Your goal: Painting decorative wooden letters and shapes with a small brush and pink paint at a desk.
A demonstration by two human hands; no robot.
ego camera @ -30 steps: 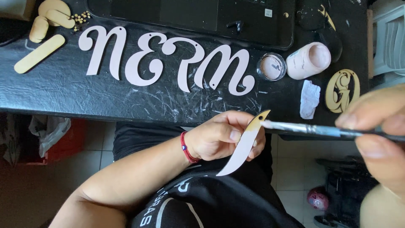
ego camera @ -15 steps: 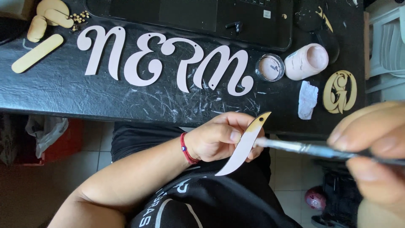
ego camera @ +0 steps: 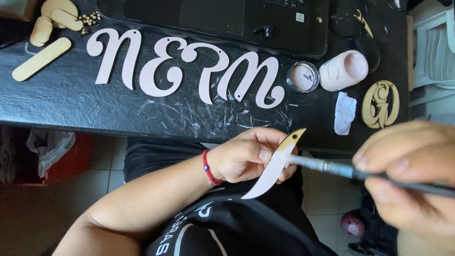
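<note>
The curved wooden piece (ego camera: 274, 167), mostly pale pink with a bare tip, slants from lower left to upper right over the lap, pinched tight in the left hand (ego camera: 246, 159). The paintbrush (ego camera: 332, 167), clamped in the right hand's (ego camera: 407, 175) fingers, reaches it from the right. Against half a second ago, the brush tip sits slightly higher along the piece, nearer its bare end; the pink letters (ego camera: 185, 71) on the black table (ego camera: 71, 104) lie unchanged.

A black worktop (ego camera: 71, 102) with a scratched, paint-flecked surface runs across the top of the view from 9 to 3 o'clock, and a flat black panel (ego camera: 213, 19) lies on it at 12 o'clock. Below its edge, pale square floor tiles (ego camera: 102, 163) show at 8 o'clock, with a red box (ego camera: 71, 159) just beside them holding crumpled pale plastic. At 2 o'clock stands a white slatted plastic chair (ego camera: 433, 52), in even daylight.
</note>
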